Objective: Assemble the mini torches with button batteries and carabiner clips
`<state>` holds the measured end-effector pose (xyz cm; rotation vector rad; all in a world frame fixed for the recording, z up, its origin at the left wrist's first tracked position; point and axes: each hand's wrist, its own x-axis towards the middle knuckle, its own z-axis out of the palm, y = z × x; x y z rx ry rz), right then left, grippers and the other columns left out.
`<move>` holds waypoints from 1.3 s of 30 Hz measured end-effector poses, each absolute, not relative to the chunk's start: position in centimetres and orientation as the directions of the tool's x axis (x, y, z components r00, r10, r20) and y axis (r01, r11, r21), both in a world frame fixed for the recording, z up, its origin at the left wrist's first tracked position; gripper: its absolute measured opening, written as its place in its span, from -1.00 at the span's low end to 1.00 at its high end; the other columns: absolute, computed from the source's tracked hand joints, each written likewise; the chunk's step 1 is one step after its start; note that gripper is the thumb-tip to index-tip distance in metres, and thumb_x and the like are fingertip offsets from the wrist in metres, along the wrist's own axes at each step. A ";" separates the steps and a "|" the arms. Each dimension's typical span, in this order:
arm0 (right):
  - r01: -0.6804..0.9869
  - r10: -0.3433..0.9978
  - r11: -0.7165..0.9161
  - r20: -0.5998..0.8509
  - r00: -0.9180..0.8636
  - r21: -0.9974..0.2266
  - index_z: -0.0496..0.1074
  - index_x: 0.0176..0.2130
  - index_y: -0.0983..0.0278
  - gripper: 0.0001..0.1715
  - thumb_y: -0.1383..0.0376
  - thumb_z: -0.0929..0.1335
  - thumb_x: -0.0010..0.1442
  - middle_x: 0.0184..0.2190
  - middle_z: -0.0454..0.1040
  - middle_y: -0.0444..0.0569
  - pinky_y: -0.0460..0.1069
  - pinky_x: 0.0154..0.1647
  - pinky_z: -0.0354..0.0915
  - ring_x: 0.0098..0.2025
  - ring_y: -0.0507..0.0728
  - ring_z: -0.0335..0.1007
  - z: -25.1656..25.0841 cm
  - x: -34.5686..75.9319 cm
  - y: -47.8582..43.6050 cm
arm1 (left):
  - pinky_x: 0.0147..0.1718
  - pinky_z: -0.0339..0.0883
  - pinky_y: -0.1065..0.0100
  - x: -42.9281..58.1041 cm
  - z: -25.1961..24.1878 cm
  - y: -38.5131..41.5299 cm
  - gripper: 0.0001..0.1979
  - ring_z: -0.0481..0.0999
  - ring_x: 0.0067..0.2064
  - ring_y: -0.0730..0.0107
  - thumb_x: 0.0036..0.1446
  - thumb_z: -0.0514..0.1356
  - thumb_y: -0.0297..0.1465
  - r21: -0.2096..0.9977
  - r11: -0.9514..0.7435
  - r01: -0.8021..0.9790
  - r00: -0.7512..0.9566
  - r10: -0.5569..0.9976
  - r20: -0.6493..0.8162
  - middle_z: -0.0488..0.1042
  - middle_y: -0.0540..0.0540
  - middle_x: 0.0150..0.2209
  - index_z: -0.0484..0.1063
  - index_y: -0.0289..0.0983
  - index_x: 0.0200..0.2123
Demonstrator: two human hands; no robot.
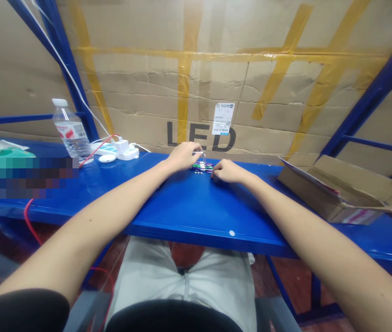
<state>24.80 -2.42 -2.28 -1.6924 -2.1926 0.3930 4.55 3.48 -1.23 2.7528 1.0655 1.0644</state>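
On the blue tabletop, near its back edge, lies a small bundle of thin, shiny sticks (202, 168) in green, purple and silver; their exact kind is too small to make out. My left hand (183, 156) is over the left end, its fingers curled down beside a thin silvery-white piece (203, 155) that stands above the bundle. At the right end, my right hand (228, 171) has its fingers bent inward, the tips touching or very close to the sticks. What either hand's fingertips hold is hidden. A few small pale bits sit just in front of the bundle.
An open cardboard box (334, 193) stands at right. On the left are a water bottle (71, 131), a white power strip (127, 152) with cables, a round white puck (107, 158) and a tissue pack (2, 159). A large taped carton (140, 92) walls off the back.
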 end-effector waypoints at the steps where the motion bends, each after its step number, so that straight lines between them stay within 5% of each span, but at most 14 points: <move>1: 0.883 0.978 0.207 0.056 -0.203 -0.422 0.60 -0.46 0.32 -0.77 0.48 0.33 0.01 -0.41 0.61 0.08 -0.01 -0.37 0.27 -0.42 0.15 0.44 -1.9 25.0 -2.5 | -0.10 0.38 0.19 4.5 -1.2 3.5 -0.78 0.56 -0.09 0.19 0.23 0.12 -0.36 0.233 -0.769 0.595 0.538 0.597 0.595 0.62 -0.17 -0.13 0.56 -0.25 -0.18; 3: 0.918 0.988 0.123 -0.043 -0.150 -0.377 0.56 -0.54 0.32 -0.81 0.49 0.36 -0.05 -0.52 0.56 0.07 0.01 -0.42 0.25 -0.51 0.13 0.38 -1.0 25.8 -2.7 | -0.10 0.39 0.19 4.6 -1.2 3.5 -0.78 0.56 -0.09 0.18 0.23 0.13 -0.35 0.233 -0.769 0.595 0.540 0.597 0.593 0.62 -0.17 -0.13 0.56 -0.25 -0.19; 7: 0.995 0.977 -0.071 -0.208 0.055 -0.069 0.52 -0.62 0.29 -0.81 0.44 0.37 -0.05 -0.73 0.36 0.03 0.07 -0.49 0.21 -0.62 0.17 0.31 0.3 28.3 -3.0 | -0.10 0.39 0.17 4.5 -1.2 3.5 -0.79 0.56 -0.10 0.18 0.23 0.13 -0.34 0.235 -0.772 0.591 0.553 0.600 0.578 0.62 -0.18 -0.15 0.56 -0.25 -0.20; 9: 0.984 0.966 -0.168 -0.189 0.178 0.066 0.49 -0.65 0.27 -0.82 0.43 0.41 -0.07 -0.74 0.36 0.05 0.09 -0.46 0.24 -0.57 0.21 0.37 0.4 29.4 -2.8 | -0.09 0.39 0.16 4.5 -1.2 3.6 -0.79 0.56 -0.09 0.17 0.23 0.13 -0.35 0.236 -0.776 0.585 0.560 0.597 0.575 0.62 -0.18 -0.14 0.56 -0.25 -0.20; 11: 0.971 0.972 -0.227 -0.051 0.231 0.077 0.48 -0.60 0.27 -0.88 0.40 0.43 -0.08 -0.69 0.39 0.07 0.09 -0.43 0.26 -0.50 0.23 0.42 0.3 29.9 -2.5 | -0.08 0.39 0.16 4.4 -1.3 3.8 -0.80 0.56 -0.09 0.17 0.21 0.15 -0.37 0.246 -0.786 0.566 0.571 0.590 0.571 0.62 -0.18 -0.14 0.56 -0.26 -0.19; 13: 0.979 0.969 -0.205 0.138 0.204 -0.009 0.50 -0.50 0.29 -0.96 0.37 0.43 -0.03 -0.56 0.47 0.14 0.08 -0.38 0.28 -0.41 0.25 0.45 0.0 29.7 -2.2 | -0.08 0.39 0.18 4.4 -1.4 3.8 -0.81 0.56 -0.10 0.20 0.19 0.17 -0.38 0.281 -0.802 0.527 0.588 0.582 0.561 0.62 -0.17 -0.15 0.57 -0.26 -0.21; 16: 0.976 0.950 0.047 0.311 0.023 -0.213 0.50 -0.34 0.33 -0.90 0.34 0.39 0.08 -0.32 0.55 0.20 0.07 -0.28 0.30 -0.28 0.24 0.46 -0.5 28.2 -2.1 | -0.12 0.39 0.23 4.6 -1.5 3.7 -0.84 0.57 -0.16 0.27 0.14 0.20 -0.41 0.380 -0.818 0.431 0.619 0.575 0.536 0.63 -0.13 -0.21 0.57 -0.28 -0.24; 19: 0.798 0.916 0.344 0.365 -0.168 -0.494 0.51 -0.20 0.33 -0.81 0.34 0.41 0.13 -0.20 0.58 0.13 0.03 -0.15 0.32 -0.19 0.18 0.46 -1.2 26.2 -2.3 | -0.21 0.39 0.28 4.9 -1.5 3.3 -0.87 0.56 -0.24 0.32 0.09 0.25 -0.40 0.488 -0.805 0.336 0.644 0.575 0.505 0.61 -0.10 -0.28 0.54 -0.30 -0.28; 22: 0.565 0.884 0.467 0.351 -0.309 -0.680 0.53 -0.15 0.32 -0.76 0.29 0.43 0.15 -0.16 0.60 0.06 -0.01 -0.14 0.33 -0.19 0.14 0.47 -1.8 25.0 -2.5 | -0.29 0.37 0.32 5.3 -1.5 3.2 -0.85 0.53 -0.28 0.34 0.01 0.31 -0.38 0.574 -0.775 0.263 0.645 0.584 0.493 0.57 -0.08 -0.33 0.50 -0.32 -0.32; 29: 0.382 0.944 0.305 0.224 -0.241 -0.872 0.45 -0.39 0.32 -0.87 0.38 0.36 0.22 -0.51 0.54 -0.02 -0.03 -0.29 0.34 -0.43 0.07 0.44 -1.8 25.3 -2.5 | -0.16 0.42 0.26 5.8 -1.4 4.0 -0.83 0.54 -0.19 0.35 0.06 0.24 -0.52 0.660 -0.731 0.174 0.624 0.600 0.501 0.56 -0.12 -0.24 0.45 -0.33 -0.22; 33: 0.202 0.967 0.183 0.139 -0.215 -0.962 0.41 -0.43 0.33 -0.85 0.40 0.35 0.20 -0.53 0.50 0.01 0.03 -0.27 0.40 -0.44 0.12 0.49 -2.0 25.3 -2.3 | -0.05 0.41 0.19 5.6 -1.1 4.2 -0.83 0.55 -0.12 0.31 0.12 0.20 -0.52 0.661 -0.730 0.172 0.594 0.612 0.522 0.58 -0.18 -0.18 0.49 -0.35 -0.18; 39: 0.117 0.926 0.208 0.157 -0.344 -0.971 0.36 -0.47 0.31 -0.77 0.29 0.38 0.20 -0.54 0.38 -0.06 -0.02 -0.38 0.33 -0.49 0.05 0.36 -2.3 24.6 -2.9 | 0.02 0.40 0.15 5.5 -1.1 3.8 -0.81 0.58 -0.07 0.26 0.16 0.23 -0.41 0.634 -0.738 0.229 0.631 0.609 0.481 0.63 -0.18 -0.14 0.56 -0.33 -0.18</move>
